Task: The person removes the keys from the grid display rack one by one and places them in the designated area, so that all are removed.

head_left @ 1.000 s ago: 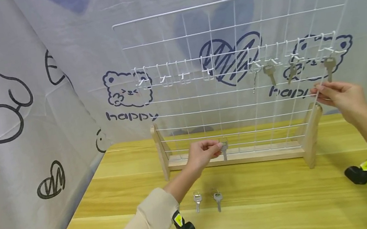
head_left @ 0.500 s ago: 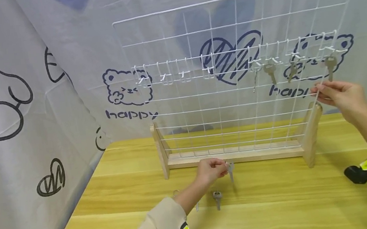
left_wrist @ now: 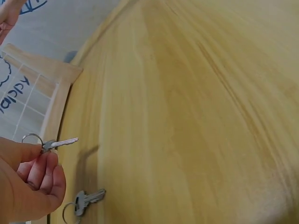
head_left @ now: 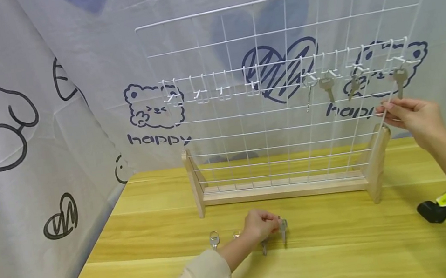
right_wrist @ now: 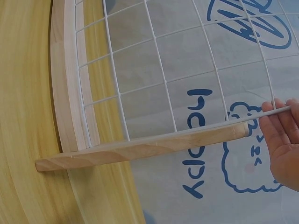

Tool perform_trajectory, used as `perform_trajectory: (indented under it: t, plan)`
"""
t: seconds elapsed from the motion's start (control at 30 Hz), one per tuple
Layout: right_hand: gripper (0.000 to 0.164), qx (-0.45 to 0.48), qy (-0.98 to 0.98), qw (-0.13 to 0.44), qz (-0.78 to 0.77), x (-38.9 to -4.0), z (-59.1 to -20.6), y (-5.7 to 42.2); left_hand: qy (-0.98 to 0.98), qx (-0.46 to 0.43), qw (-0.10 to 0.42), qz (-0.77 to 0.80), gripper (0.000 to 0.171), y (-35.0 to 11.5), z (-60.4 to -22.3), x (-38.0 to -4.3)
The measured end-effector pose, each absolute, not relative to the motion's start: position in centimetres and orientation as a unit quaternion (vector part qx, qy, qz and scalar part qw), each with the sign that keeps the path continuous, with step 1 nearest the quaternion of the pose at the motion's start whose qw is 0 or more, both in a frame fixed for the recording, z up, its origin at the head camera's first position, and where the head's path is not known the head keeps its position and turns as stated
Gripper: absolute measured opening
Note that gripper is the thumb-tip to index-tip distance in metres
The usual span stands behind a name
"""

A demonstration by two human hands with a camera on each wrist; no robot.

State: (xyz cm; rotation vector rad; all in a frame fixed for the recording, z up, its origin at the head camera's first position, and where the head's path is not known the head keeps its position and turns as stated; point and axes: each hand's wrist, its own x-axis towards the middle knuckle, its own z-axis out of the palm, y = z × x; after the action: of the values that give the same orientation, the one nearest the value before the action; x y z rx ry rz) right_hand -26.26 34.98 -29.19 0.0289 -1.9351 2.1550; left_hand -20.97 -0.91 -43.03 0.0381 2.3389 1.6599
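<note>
- Wood-grained bench (head_left: 345, 235), printed curtain (head_left: 200, 34) behind.
- Your left grip (head_left: 260, 225) pinches one key (head_left: 283, 230) just above the bench; three loose keys (head_left: 214, 239) lie nearby.
- Your right grip (head_left: 418, 120) pinches the wire rack (head_left: 281, 129); four hanging keys (head_left: 328, 89).

In the head view, shiny metal is being shown by the held key (head_left: 283, 230) at five o'clock, smooth white wire by the grid (head_left: 286, 29) at one. Matt wood is being seen in the stand (head_left: 285, 193), glossier in the tabletop (head_left: 274, 273) at six, creased cloth in the backdrop (head_left: 88, 147).
</note>
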Motion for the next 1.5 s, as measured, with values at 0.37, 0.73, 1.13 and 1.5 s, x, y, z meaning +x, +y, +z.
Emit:
perform_trajectory:
  t: [0.37,0.73,1.13,1.5]
  plan:
    - [0.004,0.006,-0.671,0.119,0.732,-26.3,-29.2,34.9,0.827,0.006,0.133,0.545,0.004,-0.6,-44.0,-20.0]
    - [0.005,0.038,-0.662,0.114,0.740,-26.5,-28.8,34.8,0.859,0.058,0.095,0.499,0.003,-0.5,-44.2,-19.6]
    - [0.006,0.034,-0.655,0.112,0.746,-26.3,-28.8,34.9,0.883,0.059,0.061,0.462,0.006,-0.1,-44.4,-19.8]
    - [0.009,0.024,-0.662,0.115,0.740,-26.2,-29.0,35.1,0.918,0.060,0.043,0.389,0.025,0.5,-43.5,-19.7]
